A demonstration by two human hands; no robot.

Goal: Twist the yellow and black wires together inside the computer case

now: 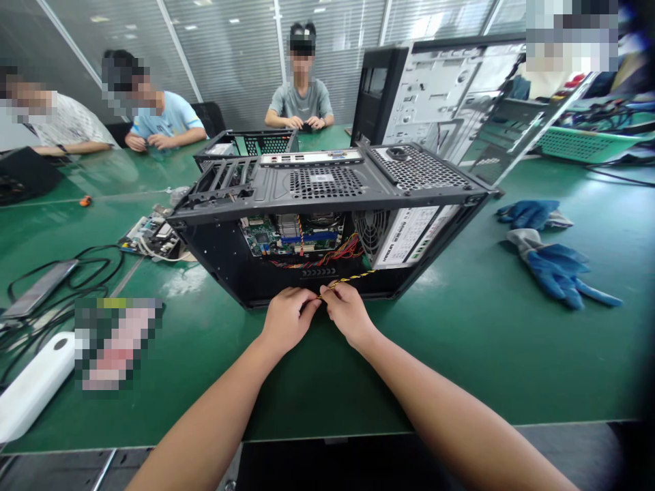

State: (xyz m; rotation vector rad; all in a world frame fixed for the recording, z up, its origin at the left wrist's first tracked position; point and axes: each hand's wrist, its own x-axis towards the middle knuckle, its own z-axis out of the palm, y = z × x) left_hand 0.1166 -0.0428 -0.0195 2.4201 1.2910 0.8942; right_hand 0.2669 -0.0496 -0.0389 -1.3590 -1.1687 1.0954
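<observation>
My left hand and my right hand meet at the front of a black computer case. The fingers of both are closed in a pinch on a twisted yellow-and-black cable. From my right hand the cable runs right, to below the power supply, which has a white label and a fan grille. The case lies with its open side facing me. Inside it show a green motherboard and a bundle of red, orange and yellow wires. My fingers hide the cable's end.
Blue work gloves lie on the green table to the right, before a green basket. A second, open computer case stands behind. Loose circuit boards, black cables and a white device lie left. Several people sit across.
</observation>
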